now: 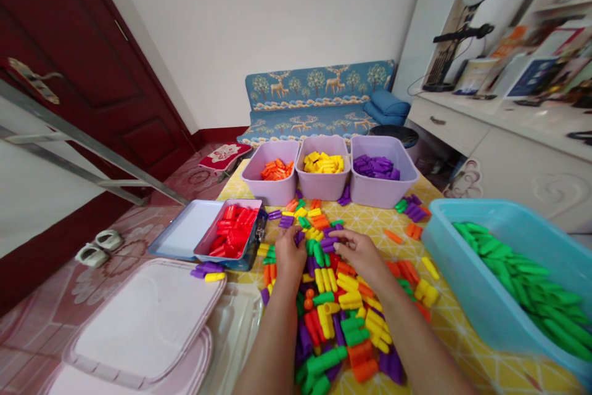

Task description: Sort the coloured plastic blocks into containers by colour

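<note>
Many small tube-shaped plastic pieces with rounded ends (324, 279) lie heaped between my forearms, in green, yellow, orange, red and purple. My left hand (290, 253) is over the far left part of the heap. Its fingers curl inward beside a purple piece, and what they grip is partly hidden. Across from it, my right hand (359, 249) pinches a purple plastic piece (327, 244) between thumb and fingers. Green pieces (318, 253) lie between the two hands.
Beyond the heap stand three lilac bins holding orange (277, 169), yellow (324, 162) and purple pieces (376, 167). Red pieces (235, 230) fill a tin at left, near stacked lids (148, 321). A turquoise tub (467, 287) with green pieces stands at right.
</note>
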`<action>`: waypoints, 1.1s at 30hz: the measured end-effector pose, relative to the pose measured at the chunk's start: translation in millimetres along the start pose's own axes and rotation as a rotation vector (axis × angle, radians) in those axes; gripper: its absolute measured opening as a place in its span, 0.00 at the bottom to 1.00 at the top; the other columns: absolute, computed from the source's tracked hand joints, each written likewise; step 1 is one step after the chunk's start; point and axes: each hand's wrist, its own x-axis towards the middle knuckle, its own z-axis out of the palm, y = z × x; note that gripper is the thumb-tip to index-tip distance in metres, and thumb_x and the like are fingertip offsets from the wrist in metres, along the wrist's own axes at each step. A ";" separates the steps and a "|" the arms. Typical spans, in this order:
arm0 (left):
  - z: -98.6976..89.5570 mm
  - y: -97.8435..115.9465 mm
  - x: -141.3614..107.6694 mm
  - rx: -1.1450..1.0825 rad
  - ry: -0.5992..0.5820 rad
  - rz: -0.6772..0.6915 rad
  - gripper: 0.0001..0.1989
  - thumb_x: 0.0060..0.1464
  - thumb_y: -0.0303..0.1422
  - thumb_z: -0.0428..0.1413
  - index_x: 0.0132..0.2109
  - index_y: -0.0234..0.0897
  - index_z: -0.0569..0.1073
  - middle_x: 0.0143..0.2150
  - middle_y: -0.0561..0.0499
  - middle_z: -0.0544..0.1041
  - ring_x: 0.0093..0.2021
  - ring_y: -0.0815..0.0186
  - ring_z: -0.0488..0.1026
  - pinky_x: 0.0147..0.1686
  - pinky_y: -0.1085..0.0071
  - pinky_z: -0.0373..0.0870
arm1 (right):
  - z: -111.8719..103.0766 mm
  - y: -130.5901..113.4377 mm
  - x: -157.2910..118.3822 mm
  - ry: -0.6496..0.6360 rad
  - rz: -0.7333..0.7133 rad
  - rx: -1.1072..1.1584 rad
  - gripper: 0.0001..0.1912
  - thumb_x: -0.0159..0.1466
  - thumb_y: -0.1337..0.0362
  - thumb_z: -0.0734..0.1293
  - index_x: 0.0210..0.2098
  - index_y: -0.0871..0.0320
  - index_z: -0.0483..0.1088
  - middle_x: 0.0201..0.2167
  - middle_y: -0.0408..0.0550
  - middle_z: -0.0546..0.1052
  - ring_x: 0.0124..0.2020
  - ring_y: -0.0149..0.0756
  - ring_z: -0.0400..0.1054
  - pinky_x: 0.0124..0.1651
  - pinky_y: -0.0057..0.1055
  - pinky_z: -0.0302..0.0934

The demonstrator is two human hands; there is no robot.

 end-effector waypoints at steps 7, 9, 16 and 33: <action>2.2 9.2 -2.4 -0.603 -0.042 0.015 0.14 0.55 0.35 0.56 0.47 0.36 0.75 0.39 0.48 0.78 0.32 0.67 0.72 0.30 0.74 0.67 | 1.3 -3.1 -0.7 0.017 -0.034 -0.001 0.16 0.54 0.62 0.66 0.40 0.58 0.75 0.34 0.50 0.79 0.33 0.37 0.72 0.33 0.32 0.66; 1.3 13.9 -4.2 -0.669 -0.106 0.036 0.14 0.55 0.37 0.56 0.47 0.36 0.75 0.40 0.49 0.78 0.29 0.69 0.70 0.29 0.75 0.65 | 1.3 -5.8 -1.1 0.015 -0.031 -0.008 0.16 0.54 0.62 0.66 0.40 0.59 0.75 0.31 0.48 0.78 0.30 0.36 0.71 0.31 0.31 0.64; -0.8 22.6 -6.3 -0.728 -0.247 0.082 0.16 0.56 0.39 0.57 0.48 0.37 0.76 0.41 0.49 0.79 0.34 0.68 0.73 0.34 0.74 0.69 | 2.9 -9.8 -2.7 0.020 -0.033 0.036 0.16 0.54 0.61 0.66 0.40 0.60 0.75 0.29 0.46 0.76 0.29 0.34 0.70 0.33 0.31 0.64; -8.3 31.2 -10.5 -0.711 -0.341 0.177 0.20 0.52 0.37 0.61 0.52 0.37 0.74 0.51 0.45 0.78 0.51 0.58 0.74 0.54 0.63 0.68 | 4.7 -11.9 -4.5 0.049 -0.078 0.065 0.12 0.54 0.61 0.67 0.37 0.58 0.75 0.31 0.47 0.79 0.32 0.36 0.73 0.36 0.32 0.67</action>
